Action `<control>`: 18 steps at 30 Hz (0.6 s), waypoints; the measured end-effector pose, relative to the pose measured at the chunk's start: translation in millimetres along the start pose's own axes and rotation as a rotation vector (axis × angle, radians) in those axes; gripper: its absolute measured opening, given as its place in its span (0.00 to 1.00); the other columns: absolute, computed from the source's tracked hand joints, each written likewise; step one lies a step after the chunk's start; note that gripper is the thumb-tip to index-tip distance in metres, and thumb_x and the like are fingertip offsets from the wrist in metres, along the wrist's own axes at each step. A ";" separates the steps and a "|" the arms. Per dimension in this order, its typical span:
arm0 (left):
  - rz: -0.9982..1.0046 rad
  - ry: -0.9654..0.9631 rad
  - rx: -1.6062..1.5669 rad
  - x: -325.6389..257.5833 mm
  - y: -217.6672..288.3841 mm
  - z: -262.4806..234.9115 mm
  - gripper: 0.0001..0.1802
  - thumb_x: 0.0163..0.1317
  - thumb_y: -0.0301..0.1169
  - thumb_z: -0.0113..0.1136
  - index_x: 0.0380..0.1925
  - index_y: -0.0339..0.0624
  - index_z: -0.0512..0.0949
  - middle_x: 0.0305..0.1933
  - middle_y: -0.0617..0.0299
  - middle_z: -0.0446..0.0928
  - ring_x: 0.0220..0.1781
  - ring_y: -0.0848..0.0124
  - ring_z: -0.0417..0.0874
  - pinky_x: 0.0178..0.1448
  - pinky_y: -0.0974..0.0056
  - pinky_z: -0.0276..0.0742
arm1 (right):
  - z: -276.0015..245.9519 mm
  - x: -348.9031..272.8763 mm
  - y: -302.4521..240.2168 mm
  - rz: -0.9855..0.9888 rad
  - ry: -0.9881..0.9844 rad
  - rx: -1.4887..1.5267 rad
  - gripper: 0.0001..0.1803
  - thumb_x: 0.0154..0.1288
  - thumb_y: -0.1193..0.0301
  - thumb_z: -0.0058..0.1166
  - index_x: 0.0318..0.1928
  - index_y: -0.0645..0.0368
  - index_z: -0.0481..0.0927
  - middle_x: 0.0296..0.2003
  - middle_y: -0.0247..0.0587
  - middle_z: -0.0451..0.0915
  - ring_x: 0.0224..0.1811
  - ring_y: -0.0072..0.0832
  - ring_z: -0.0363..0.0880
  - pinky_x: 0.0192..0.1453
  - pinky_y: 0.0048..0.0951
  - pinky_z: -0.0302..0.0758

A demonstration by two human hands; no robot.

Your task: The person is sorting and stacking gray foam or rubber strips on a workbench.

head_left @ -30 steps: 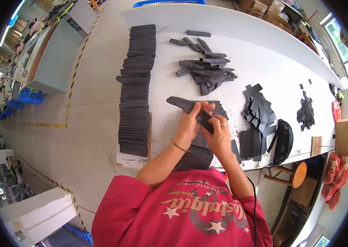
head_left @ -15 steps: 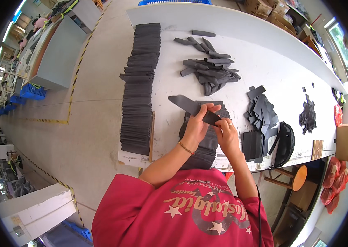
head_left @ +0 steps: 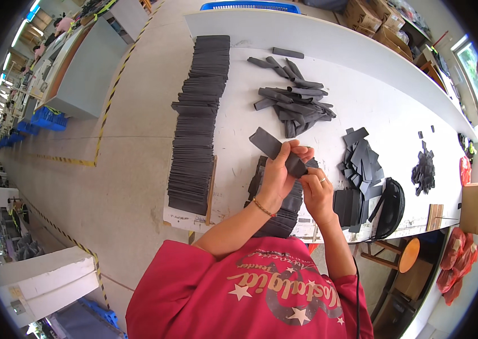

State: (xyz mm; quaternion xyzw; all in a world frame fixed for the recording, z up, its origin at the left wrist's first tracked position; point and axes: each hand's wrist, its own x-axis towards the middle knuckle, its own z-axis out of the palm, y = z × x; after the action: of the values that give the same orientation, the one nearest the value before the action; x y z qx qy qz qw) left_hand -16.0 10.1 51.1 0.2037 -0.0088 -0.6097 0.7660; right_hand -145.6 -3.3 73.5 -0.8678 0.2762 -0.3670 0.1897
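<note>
A dark grey strip of fabric-like material (head_left: 266,143) is held slantwise between my hands above the table. My left hand (head_left: 282,172) grips its middle, fingers closed round it. At its lower right end, my right hand (head_left: 316,189) pinches the strip with thumb and fingers. Under my hands lies a stack of similar dark pieces (head_left: 279,217), partly hidden by them. Just beyond is a loose heap of rolled or folded dark strips (head_left: 295,107). Right of my right hand stand a neat stack of dark pieces (head_left: 349,208) and a loose pile of flat ones (head_left: 361,161).
A long row of packed dark pieces (head_left: 196,135) runs along the white table's (head_left: 236,169) left side. A black mesh pouch (head_left: 391,209) and a heap of small dark pieces (head_left: 423,169) lie to the right. A raised board (head_left: 329,37) borders the far edge. A stool (head_left: 408,254) stands lower right.
The strip's far end has swung slightly, and the strip now appears shorter and broader between my hands. Both hands have shifted slightly right in view, along with the whole scene.
</note>
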 end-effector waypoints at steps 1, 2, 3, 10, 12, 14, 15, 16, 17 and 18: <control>0.040 -0.020 -0.011 -1.4 -1.6 0.7 0.16 0.73 0.39 0.50 0.44 0.34 0.75 0.39 0.54 0.81 0.49 0.56 0.83 0.63 0.52 0.75 | 1.5 0.7 -0.4 0.006 0.007 0.004 0.12 0.50 0.85 0.60 0.33 0.62 0.73 0.35 0.45 0.76 0.34 0.44 0.78 0.35 0.39 0.76; 0.043 -0.020 -0.011 -2.2 -3.2 -1.1 0.16 0.73 0.39 0.50 0.44 0.34 0.75 0.39 0.54 0.81 0.49 0.56 0.83 0.63 0.52 0.75 | 2.8 1.1 -0.5 0.012 0.014 0.009 0.12 0.49 0.85 0.60 0.33 0.62 0.73 0.35 0.44 0.76 0.34 0.43 0.78 0.35 0.39 0.76; 0.045 -0.007 -0.013 -2.8 -4.2 -3.3 0.16 0.73 0.39 0.50 0.44 0.35 0.75 0.39 0.54 0.81 0.49 0.56 0.83 0.63 0.52 0.75 | 4.0 1.1 -0.5 0.011 0.013 0.011 0.12 0.49 0.85 0.60 0.33 0.62 0.73 0.35 0.44 0.76 0.34 0.43 0.78 0.35 0.39 0.76; 0.071 -0.001 -0.007 -0.8 -3.9 -10.4 0.17 0.73 0.39 0.50 0.48 0.34 0.73 0.42 0.52 0.81 0.50 0.55 0.83 0.62 0.52 0.76 | 8.8 -3.8 0.9 0.054 -0.022 0.043 0.08 0.54 0.84 0.60 0.33 0.61 0.75 0.35 0.47 0.78 0.34 0.45 0.79 0.36 0.38 0.76; 0.088 0.044 0.022 0.9 3.5 -2.9 0.17 0.73 0.38 0.50 0.49 0.34 0.72 0.43 0.49 0.81 0.49 0.55 0.83 0.61 0.51 0.77 | 9.1 -6.0 1.1 0.048 -0.040 0.042 0.08 0.54 0.84 0.60 0.33 0.61 0.75 0.35 0.47 0.78 0.33 0.46 0.79 0.36 0.38 0.76; 0.100 0.087 0.051 5.0 14.3 -0.4 0.17 0.73 0.38 0.50 0.50 0.34 0.70 0.44 0.47 0.81 0.49 0.54 0.83 0.60 0.50 0.78 | 10.1 -8.5 1.2 0.086 0.006 0.038 0.10 0.52 0.84 0.60 0.32 0.61 0.74 0.34 0.45 0.78 0.33 0.43 0.78 0.34 0.39 0.76; 0.132 0.091 0.087 6.7 21.3 -1.7 0.17 0.73 0.37 0.50 0.50 0.34 0.70 0.44 0.46 0.80 0.48 0.54 0.83 0.58 0.50 0.79 | 11.0 -9.6 0.8 0.086 0.005 0.037 0.10 0.52 0.84 0.60 0.32 0.61 0.74 0.34 0.45 0.78 0.33 0.43 0.78 0.34 0.39 0.76; 0.163 0.094 0.124 8.0 26.4 -1.5 0.16 0.73 0.36 0.50 0.50 0.34 0.69 0.45 0.44 0.80 0.48 0.53 0.84 0.56 0.49 0.81 | 11.9 -10.9 0.4 0.097 -0.003 0.036 0.09 0.52 0.84 0.60 0.32 0.61 0.74 0.34 0.45 0.78 0.33 0.44 0.79 0.34 0.39 0.76; 0.164 0.136 0.182 8.5 28.3 0.6 0.16 0.72 0.35 0.52 0.48 0.32 0.69 0.44 0.43 0.80 0.46 0.54 0.84 0.54 0.50 0.82 | 12.7 -12.4 0.0 0.109 -0.012 0.035 0.09 0.53 0.84 0.61 0.32 0.61 0.75 0.34 0.46 0.78 0.32 0.44 0.79 0.34 0.39 0.76; 0.166 0.136 0.182 10.4 31.9 -0.8 0.16 0.72 0.35 0.52 0.48 0.32 0.69 0.44 0.43 0.80 0.46 0.54 0.84 0.54 0.50 0.82 | 14.2 -14.6 -1.2 0.108 -0.012 0.036 0.09 0.53 0.84 0.61 0.32 0.61 0.75 0.34 0.46 0.78 0.32 0.44 0.79 0.34 0.39 0.76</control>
State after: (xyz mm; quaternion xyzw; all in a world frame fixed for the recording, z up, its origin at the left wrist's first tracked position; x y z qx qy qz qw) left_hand 16.6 6.1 58.2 0.3119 -0.0288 -0.5258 0.7908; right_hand -143.0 8.4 57.0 -0.8504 0.3146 -0.3558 0.2263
